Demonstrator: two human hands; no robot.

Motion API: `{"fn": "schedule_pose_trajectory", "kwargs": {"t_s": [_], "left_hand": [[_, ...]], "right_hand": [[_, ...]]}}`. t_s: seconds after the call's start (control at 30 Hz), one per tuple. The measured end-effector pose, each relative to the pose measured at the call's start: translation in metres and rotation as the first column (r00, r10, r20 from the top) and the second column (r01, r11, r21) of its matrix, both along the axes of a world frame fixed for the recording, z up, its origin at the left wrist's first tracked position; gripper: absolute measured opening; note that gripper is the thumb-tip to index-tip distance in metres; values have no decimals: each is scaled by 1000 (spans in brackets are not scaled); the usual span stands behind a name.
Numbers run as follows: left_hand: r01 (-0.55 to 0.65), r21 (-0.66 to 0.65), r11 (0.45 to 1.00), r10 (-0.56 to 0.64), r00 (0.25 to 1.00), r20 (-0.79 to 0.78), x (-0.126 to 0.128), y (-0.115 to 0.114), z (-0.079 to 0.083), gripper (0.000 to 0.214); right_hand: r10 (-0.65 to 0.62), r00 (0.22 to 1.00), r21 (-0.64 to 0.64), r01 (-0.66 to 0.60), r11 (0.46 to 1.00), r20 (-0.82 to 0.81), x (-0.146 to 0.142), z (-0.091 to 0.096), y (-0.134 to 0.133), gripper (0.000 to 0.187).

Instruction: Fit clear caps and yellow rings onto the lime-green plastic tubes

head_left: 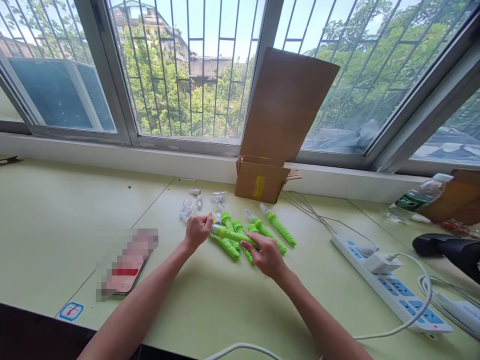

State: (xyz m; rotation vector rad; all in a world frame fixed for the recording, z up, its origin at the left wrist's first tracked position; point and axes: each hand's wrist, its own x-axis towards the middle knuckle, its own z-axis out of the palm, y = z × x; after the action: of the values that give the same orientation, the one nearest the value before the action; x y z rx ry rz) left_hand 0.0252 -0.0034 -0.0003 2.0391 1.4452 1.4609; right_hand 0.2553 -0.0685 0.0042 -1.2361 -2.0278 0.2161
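Both my hands hold one green pen-shaped tube (228,234) just above the pale green table (56,220). My left hand (197,231) is closed in a pinch round the tube's clear tip end. My right hand (267,256) grips its green body from the other end. Under and behind it lie several more green tubes (277,226) in a loose pile. Several small clear caps (187,208) are scattered to the left of the pile.
An open cardboard box (262,177) stands at the windowsill behind the pile. A white power strip (393,285) with cables lies to the right. Further right are a water bottle (416,197) and a black device (450,249). A blurred flat object (127,265) lies left.
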Motion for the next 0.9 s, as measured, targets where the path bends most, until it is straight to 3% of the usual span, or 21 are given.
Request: {"fn": "schedule_pose_trajectory", "kwargs": {"t_s": [0.17,0.23,0.33,0.37,0.4,0.5,0.57,0.63,0.73,0.8,0.9], "left_hand": [[-1,273,962,29,995,-99,-3,-4,2,48],[26,400,916,34,989,-144,-4,-6,5,45],[96,518,850,25,975,-221,-6,-10,9,40],[114,527,842,22,969,-245,-6,-10,10,40],[129,519,845,17,964,-267,-7,-11,10,39],[135,419,898,-11,958,-286,-7,-9,8,38],[111,285,952,-42,971,-236,-7,-7,5,38],[114,108,988,-99,985,-142,-4,-4,3,41],[187,-76,979,-184,982,47,2,-2,1,49],[179,-100,979,-165,977,132,5,-2,-1,50],[97,-75,993,-86,986,140,6,-3,-2,52]], "right_hand": [[75,970,-304,-145,942,-232,0,13,3,40],[81,933,-426,-235,874,-350,2,15,5,42],[53,895,-600,-340,724,-443,5,18,7,43],[53,896,-618,-345,706,-441,6,18,7,43],[64,903,-604,-335,723,-425,6,17,7,43],[92,949,-363,-204,909,-303,5,9,6,35],[41,983,-123,-64,990,-179,5,0,6,32],[6,1000,130,-5,991,-9,7,-8,5,30],[-62,978,396,-23,918,200,13,-13,4,27],[-83,960,463,-52,885,266,15,-12,3,27],[-64,957,423,-65,904,283,11,-11,0,29]]}}
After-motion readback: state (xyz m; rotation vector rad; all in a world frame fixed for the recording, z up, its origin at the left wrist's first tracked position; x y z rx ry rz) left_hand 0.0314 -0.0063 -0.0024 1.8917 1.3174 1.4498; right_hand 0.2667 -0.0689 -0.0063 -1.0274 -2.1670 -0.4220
